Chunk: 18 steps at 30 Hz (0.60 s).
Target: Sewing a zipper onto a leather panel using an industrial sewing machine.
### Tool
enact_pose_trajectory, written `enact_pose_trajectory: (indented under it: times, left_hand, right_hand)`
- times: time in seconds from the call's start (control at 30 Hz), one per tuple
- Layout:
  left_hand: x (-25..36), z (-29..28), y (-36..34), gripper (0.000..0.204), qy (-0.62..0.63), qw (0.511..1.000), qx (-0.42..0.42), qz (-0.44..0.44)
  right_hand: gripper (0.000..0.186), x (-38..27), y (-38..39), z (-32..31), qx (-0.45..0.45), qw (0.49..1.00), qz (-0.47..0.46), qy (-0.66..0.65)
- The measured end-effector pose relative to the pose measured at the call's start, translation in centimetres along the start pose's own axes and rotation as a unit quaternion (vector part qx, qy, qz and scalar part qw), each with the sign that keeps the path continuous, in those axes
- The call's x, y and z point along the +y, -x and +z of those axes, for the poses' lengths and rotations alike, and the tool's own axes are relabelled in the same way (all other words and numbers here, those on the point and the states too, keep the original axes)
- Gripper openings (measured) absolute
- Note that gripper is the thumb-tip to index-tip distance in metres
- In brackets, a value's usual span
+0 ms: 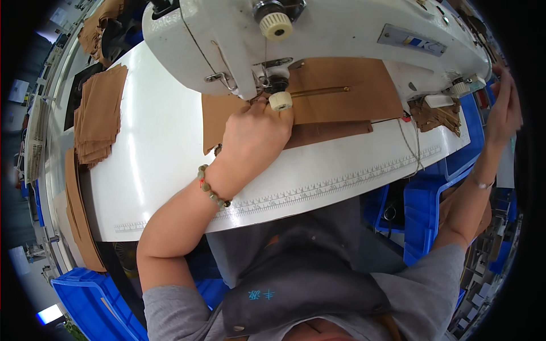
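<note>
My left hand (256,133), wearing a bead bracelet, is curled on a brown flat piece (381,96) at the needle area of the white sewing machine (352,28), its fingertips partly hidden behind the cream knob (280,101). A long gold zipper (321,91) lies on that piece, and another brown layer (335,133) shows beneath. At the machine's far right end, my right hand (505,108) is raised with fingers mostly stretched out beside the end of the machine head; exactly what they touch is unclear.
Brown stacked pieces (99,111) sit left on the white table (148,170), long brown strips (82,210) beside its left edge. Brown scraps (432,116) lie by the machine base. Blue bins stand at lower left (91,295) and right (421,227). A ruler scale runs along the front edge.
</note>
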<state>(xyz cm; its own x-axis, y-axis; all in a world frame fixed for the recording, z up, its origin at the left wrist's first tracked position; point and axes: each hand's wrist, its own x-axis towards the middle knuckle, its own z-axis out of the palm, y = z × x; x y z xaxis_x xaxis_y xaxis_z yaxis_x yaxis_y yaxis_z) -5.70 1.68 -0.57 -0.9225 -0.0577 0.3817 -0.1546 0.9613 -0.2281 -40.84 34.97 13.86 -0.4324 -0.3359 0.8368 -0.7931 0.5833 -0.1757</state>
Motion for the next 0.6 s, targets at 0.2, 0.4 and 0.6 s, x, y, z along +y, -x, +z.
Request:
enact_pose_trajectory:
  times: [0.2, 0.4, 0.6]
  left_hand:
    - [0.7, -2.1, -0.2, 0.034, 0.075, 0.997, -0.003, -0.03]
    - [1.2, -3.8, 0.0, 0.037, 0.116, 0.986, 0.12, -0.011]
    - [0.9, -3.4, 0.2, 0.042, 0.082, 0.989, 0.126, -0.005]
  right_hand:
    - [0.024, -22.1, 12.8, 4.9, -0.294, 0.754, -0.389, -0.441]
    - [0.031, -24.4, 13.6, 11.6, -0.494, 0.685, -0.412, -0.341]
    - [0.032, -23.4, 10.3, 13.9, -0.489, 0.746, -0.386, -0.234]
